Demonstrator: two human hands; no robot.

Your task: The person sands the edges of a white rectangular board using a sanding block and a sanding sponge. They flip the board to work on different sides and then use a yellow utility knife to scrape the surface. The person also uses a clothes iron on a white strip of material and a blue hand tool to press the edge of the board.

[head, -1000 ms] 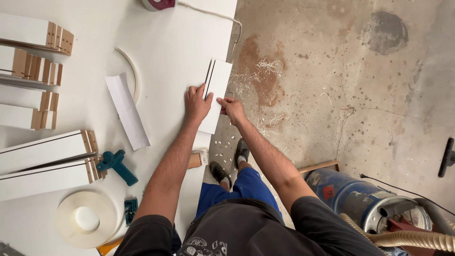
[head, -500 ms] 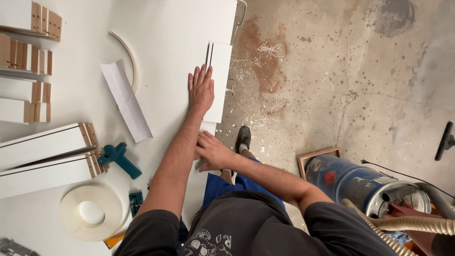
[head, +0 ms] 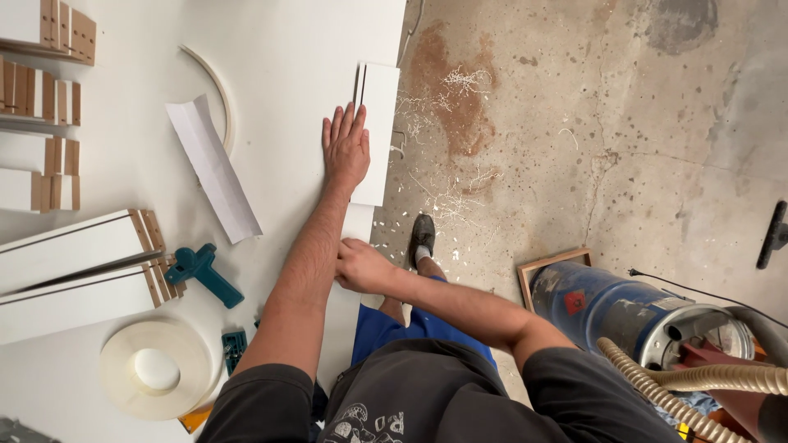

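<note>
A narrow white panel (head: 380, 107) with a dark edge line lies at the right edge of the white worktable (head: 287, 74), partly overhanging it. My left hand (head: 345, 149) rests flat on the panel's left side with its fingers stretched out. My right hand (head: 361, 267) sits lower down at the table's edge, against my left forearm. Its fingers are curled, and whatever may be in them is hidden.
On the table lie a white paper strip (head: 212, 170), a curved band (head: 220, 90), a teal hand tool (head: 203, 273), a roll of edge tape (head: 156, 369) and stacked white panels (head: 74, 246). On the concrete floor to the right stand a blue vacuum drum (head: 632, 316) and its hose (head: 698, 381).
My right hand left the panel's lower edge, dropped back to the table edge beside my left forearm and curled shut. My left hand flattened out on the panel.
</note>
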